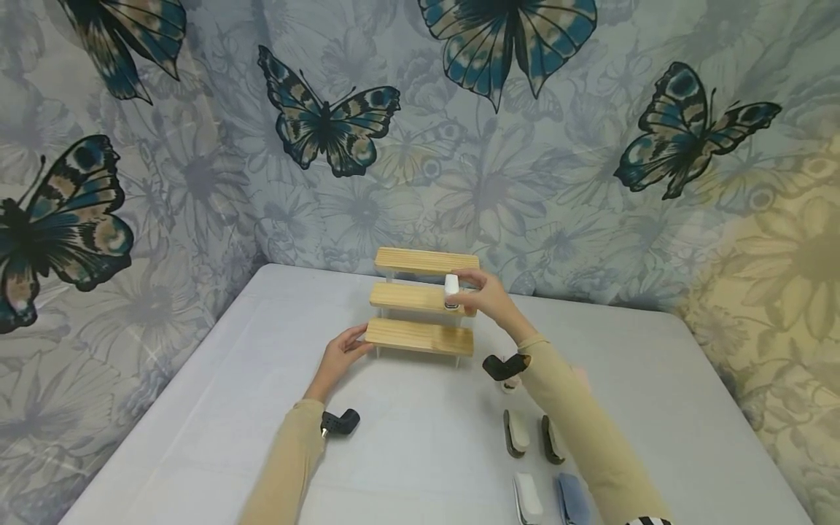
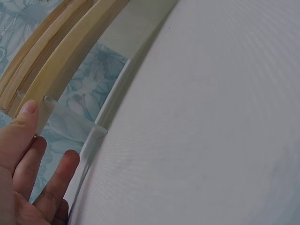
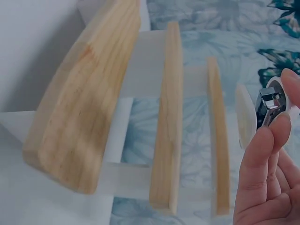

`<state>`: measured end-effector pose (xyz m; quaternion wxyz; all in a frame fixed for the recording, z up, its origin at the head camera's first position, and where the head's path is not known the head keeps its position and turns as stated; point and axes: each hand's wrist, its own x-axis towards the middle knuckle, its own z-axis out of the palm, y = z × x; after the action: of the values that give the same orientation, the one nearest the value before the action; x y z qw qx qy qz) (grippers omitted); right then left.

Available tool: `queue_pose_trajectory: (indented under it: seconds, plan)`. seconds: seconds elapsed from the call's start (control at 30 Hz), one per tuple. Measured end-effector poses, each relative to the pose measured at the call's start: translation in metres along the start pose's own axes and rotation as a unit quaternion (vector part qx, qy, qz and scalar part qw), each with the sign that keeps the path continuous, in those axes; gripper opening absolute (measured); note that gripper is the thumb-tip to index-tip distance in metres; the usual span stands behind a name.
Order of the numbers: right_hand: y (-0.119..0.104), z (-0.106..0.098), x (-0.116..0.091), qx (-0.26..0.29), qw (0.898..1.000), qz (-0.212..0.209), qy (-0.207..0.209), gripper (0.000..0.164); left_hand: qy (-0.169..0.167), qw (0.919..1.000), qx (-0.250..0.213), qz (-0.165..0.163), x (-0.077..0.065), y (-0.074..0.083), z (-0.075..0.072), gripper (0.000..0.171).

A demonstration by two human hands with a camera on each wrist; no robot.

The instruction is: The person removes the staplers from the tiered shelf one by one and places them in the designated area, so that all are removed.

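A three-step display stand with pale wooden boards (image 1: pixel 420 336) on clear supports stands towards the back of the table. My left hand (image 1: pixel 343 354) pinches the left end of its lowest board (image 2: pixel 58 61), thumb on the board and a finger at its underside. At the stand's right side, my right hand (image 1: pixel 486 295) holds a small white stapler (image 1: pixel 451 290) between thumb and fingers, over the middle board. In the right wrist view, shiny metal shows inside the stapler (image 3: pixel 270 101), beside the top board (image 3: pixel 218 140).
On the white table (image 1: pixel 420 452), front right, lie a pale stapler with a dark base (image 1: pixel 517 432), another similar one (image 1: pixel 553 441), a white one (image 1: pixel 527 499) and a blue one (image 1: pixel 572 499). My right sleeve partly covers a pink thing (image 1: pixel 581 377). Butterfly-patterned cloth rises behind.
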<state>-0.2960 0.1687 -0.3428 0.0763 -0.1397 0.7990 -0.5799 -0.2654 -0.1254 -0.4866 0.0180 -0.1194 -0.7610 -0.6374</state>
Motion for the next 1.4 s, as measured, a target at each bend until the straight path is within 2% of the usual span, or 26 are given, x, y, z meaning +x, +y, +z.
queue_pose_trajectory:
  seconds: [0.07, 0.23, 0.3, 0.43, 0.6, 0.77, 0.93, 1.03, 1.1, 1.23, 1.3, 1.4]
  plan:
    - [0.006, -0.006, -0.008, 0.005, 1.0, -0.001, 0.003, 0.058, -0.002, 0.9999, -0.006, -0.008, 0.001, 0.001, 0.0, 0.047]
    - [0.019, -0.024, -0.037, -0.001, 1.0, -0.009, 0.009, 0.061, 0.003, 0.9998, -0.017, 0.004, 0.008, -0.023, 0.003, 0.048]
    - [0.02, -0.031, -0.054, -0.009, 1.0, -0.013, 0.011, 0.061, -0.001, 0.9999, -0.014, 0.005, 0.009, -0.026, 0.006, 0.05]
    - [0.02, -0.043, -0.086, -0.016, 1.0, -0.017, 0.019, 0.061, 0.006, 1.0, 0.001, 0.005, 0.009, -0.024, 0.007, 0.05]
    - [0.015, -0.054, -0.111, -0.026, 0.999, -0.019, 0.028, 0.059, 0.013, 0.9997, 0.004, 0.018, 0.014, -0.019, 0.007, 0.049]
    - [0.015, -0.062, -0.14, -0.025, 0.998, -0.047, 0.022, 0.056, 0.014, 0.9998, 0.002, 0.015, 0.017, -0.019, 0.009, 0.049]
    - [0.033, -0.076, -0.185, 0.031, 0.994, -0.102, 0.002, 0.055, 0.004, 0.9999, 0.002, 0.011, 0.017, -0.022, 0.013, 0.05]
    - [0.053, -0.082, -0.217, 0.08, 0.99, -0.114, -0.013, 0.057, 0.009, 0.9999, 0.008, 0.012, 0.016, -0.023, 0.013, 0.051]
    - [0.067, -0.083, -0.239, 0.098, 0.991, -0.088, -0.012, 0.058, 0.016, 0.9997, 0.01, 0.015, 0.015, -0.023, 0.011, 0.051]
    - [0.09, -0.082, -0.273, 0.123, 0.992, 0.008, -0.004, 0.057, 0.023, 0.9995, 0.011, 0.016, 0.012, -0.023, 0.006, 0.05]
    - [0.099, -0.082, -0.284, 0.133, 0.989, 0.057, 0.0, 0.055, 0.022, 0.9996, 0.01, 0.016, 0.011, -0.023, 0.003, 0.051]
    - [0.112, -0.081, -0.294, 0.155, 0.983, 0.095, -0.005, 0.053, 0.027, 0.9995, 0.01, 0.013, 0.011, -0.024, -0.001, 0.051]
